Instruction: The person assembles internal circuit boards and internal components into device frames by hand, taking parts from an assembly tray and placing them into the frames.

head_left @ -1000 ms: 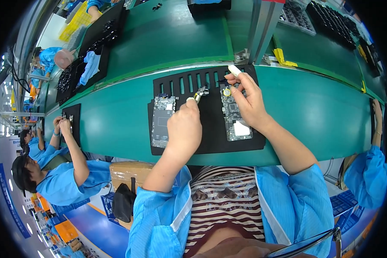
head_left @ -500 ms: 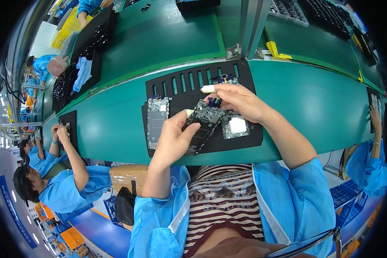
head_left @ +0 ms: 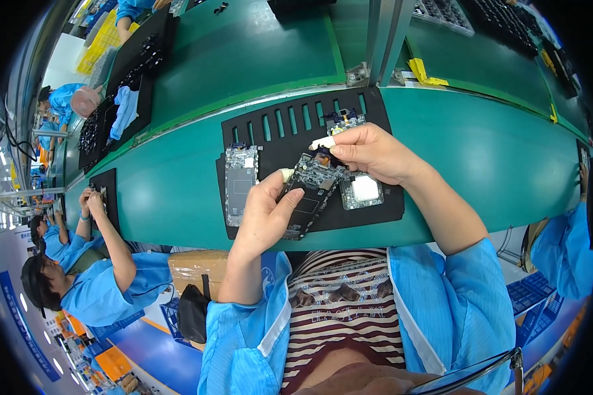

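Phone-shaped circuit assembly (head_left: 310, 184) tilted in the left hand (head_left: 263, 214), right hand (head_left: 379, 156) at its far end

Green workbench (head_left: 474, 158) spans the view; a metal post (head_left: 380, 46) stands beyond its far edge. At left, a co-worker in a blue jacket (head_left: 95, 283) sits at the same bench.

A black slotted mat (head_left: 280, 148) lies before the person, row of slots along its far side. The circuit assembly in hand is over the mat's middle, far end leaning right; contact with the mat cannot be told.

Left hand: grasping the assembly by its left edge, thumb on the dark upper face; remaining fingers largely hidden.
Right hand: thumb and forefinger brought together at the far end; cannot tell whether they pinch or merely touch.

A second assembly (head_left: 242, 181) lies on the mat at left, lengthwise. A third assembly (head_left: 371, 203) lies at right, partly covered by the right hand, with a whitish square patch (head_left: 362, 188) toward its near end.

Smallest: dark connector (head_left: 323, 157) by the right fingertips; white finger cot (head_left: 323, 142) on the right forefinger.
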A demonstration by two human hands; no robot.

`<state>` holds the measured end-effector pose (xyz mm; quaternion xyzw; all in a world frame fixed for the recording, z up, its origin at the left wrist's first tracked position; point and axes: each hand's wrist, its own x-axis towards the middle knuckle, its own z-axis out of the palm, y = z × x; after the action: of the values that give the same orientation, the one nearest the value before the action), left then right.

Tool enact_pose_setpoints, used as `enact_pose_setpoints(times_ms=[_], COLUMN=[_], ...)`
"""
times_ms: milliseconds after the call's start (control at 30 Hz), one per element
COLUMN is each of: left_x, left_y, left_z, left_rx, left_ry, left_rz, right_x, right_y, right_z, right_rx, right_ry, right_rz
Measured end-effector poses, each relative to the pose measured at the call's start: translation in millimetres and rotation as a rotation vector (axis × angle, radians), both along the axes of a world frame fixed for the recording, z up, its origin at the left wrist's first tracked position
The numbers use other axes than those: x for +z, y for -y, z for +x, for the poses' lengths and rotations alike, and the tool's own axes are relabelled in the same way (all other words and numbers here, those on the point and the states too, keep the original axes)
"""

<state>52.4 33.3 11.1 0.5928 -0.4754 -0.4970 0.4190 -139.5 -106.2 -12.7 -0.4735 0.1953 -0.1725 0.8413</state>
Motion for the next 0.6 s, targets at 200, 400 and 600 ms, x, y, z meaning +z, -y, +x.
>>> enact_pose_setpoints(times_ms=[200, 400, 600], left_x=[-0.8, -2.6, -8.6], left_y=[-0.6, -2.1, -6.1], left_z=[-2.1, -4.5, -3.1], left_rx=[0.041, 0.077, 0.077], left_ry=[0.001, -0.001, 0.062], left_rz=[0.004, -0.017, -0.043], right_x=[4.6, 6.3, -1.2], right_y=[-1.2, -2.5, 0.7], right_z=[-0.6, 0.2, -0.1], right_rx=[-0.003, -0.029, -0.013], right_ry=[-0.03, -0.022, -0.012], right_rz=[-0.022, -0.034, -0.062])
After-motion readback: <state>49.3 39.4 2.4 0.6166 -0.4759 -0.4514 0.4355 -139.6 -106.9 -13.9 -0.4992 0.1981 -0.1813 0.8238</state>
